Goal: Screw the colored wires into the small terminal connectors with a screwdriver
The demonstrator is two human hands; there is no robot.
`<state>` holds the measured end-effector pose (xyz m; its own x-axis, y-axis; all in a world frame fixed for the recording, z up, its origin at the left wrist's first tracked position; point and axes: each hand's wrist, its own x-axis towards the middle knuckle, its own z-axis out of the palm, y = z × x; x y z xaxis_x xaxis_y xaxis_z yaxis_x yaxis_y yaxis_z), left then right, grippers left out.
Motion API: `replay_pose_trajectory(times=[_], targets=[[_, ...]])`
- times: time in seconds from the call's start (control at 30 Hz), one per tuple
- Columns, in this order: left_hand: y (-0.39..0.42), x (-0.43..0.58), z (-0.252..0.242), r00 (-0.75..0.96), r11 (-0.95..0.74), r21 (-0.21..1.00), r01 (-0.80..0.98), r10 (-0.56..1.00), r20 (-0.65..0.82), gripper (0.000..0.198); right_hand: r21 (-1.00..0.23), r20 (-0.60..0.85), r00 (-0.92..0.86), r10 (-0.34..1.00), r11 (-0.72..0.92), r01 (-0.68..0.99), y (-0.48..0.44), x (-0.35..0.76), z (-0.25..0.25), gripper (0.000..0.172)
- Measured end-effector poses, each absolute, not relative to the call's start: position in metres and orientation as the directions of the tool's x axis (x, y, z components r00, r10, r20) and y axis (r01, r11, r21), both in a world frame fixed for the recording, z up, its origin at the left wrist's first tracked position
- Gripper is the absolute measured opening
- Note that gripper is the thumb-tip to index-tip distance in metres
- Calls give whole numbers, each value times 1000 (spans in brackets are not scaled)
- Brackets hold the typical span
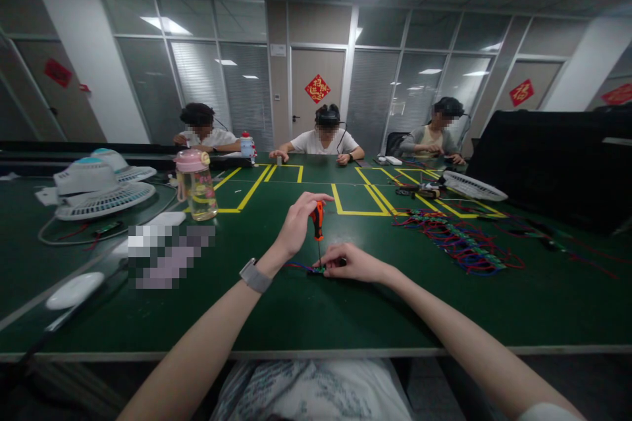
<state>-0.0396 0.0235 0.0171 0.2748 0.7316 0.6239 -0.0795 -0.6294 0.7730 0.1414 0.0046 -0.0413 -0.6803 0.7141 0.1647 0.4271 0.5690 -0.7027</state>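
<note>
My left hand (300,220), with a grey watch band on its wrist, is closed on an orange and black screwdriver (318,220). The screwdriver stands upright, its thin shaft reaching down to a small green circuit board (318,271) on the table. My right hand (345,260) pinches the board's right side and the fingers are close by the shaft's lower end. Red and blue wires (299,266) run off the board to the left. Whether the tip sits in a screw is too small to tell.
On the green table (276,316), a row of wired circuit boards (454,240) lies right. A pink-lidded bottle (196,187), white fan parts (103,191) and a white oval piece (75,291) are left. Yellow tape (363,213) marks rectangles. Several people sit opposite; a black screen (553,171) stands right.
</note>
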Motion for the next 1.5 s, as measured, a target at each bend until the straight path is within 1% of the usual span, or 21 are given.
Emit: replay_pose_trajectory(times=[0.1,0.17,0.27,0.43,0.53,0.6,0.67,0.77,0.87,0.93,1.0,1.13,1.2,1.27,1.4,1.5], targets=[[23,-39,18,366,-498,828,-257,743,561,31,-701,168,-680,713,572,427,5,141,-42,31],[21,-38,19,388,-436,849,-297,758,525,30,-697,167,-685,709,576,427,6,141,-42,32],[19,-38,19,365,-438,857,-272,777,513,30,-685,170,-688,705,587,432,6,142,-43,31],[20,-38,17,281,-560,817,-140,768,575,25,-696,171,-680,713,576,429,7,142,-44,31],[22,-37,16,247,-580,808,-105,771,586,21,-699,167,-679,715,572,430,7,142,-44,31],[22,-36,16,256,-545,826,-145,785,564,25,-701,168,-680,713,571,426,7,142,-44,32],[22,-36,18,292,-476,847,-236,796,530,29,-701,171,-681,712,574,425,7,141,-44,32],[20,-37,21,370,-373,858,-353,787,494,28,-698,173,-679,714,575,426,7,141,-44,32],[18,-38,23,375,-352,859,-373,789,486,29,-699,170,-679,714,573,428,7,141,-44,31],[19,-39,22,336,-386,860,-334,804,491,31,-700,169,-678,715,572,428,7,141,-44,31],[20,-39,21,296,-452,854,-258,804,515,31,-703,169,-677,716,569,427,6,141,-44,31],[22,-39,18,232,-604,790,-109,757,611,23,-700,169,-678,715,571,428,7,142,-44,31],[22,-39,17,223,-635,766,-95,737,638,21,-704,166,-681,714,569,425,7,141,-44,32],[23,-38,17,255,-615,776,-142,735,629,24,-713,162,-681,714,562,420,6,141,-44,32],[22,-38,18,378,-461,837,-296,748,546,30,-714,160,-678,718,558,423,6,141,-44,32],[20,-38,19,366,-453,845,-285,763,533,30,-706,161,-681,714,566,426,6,141,-43,31]])
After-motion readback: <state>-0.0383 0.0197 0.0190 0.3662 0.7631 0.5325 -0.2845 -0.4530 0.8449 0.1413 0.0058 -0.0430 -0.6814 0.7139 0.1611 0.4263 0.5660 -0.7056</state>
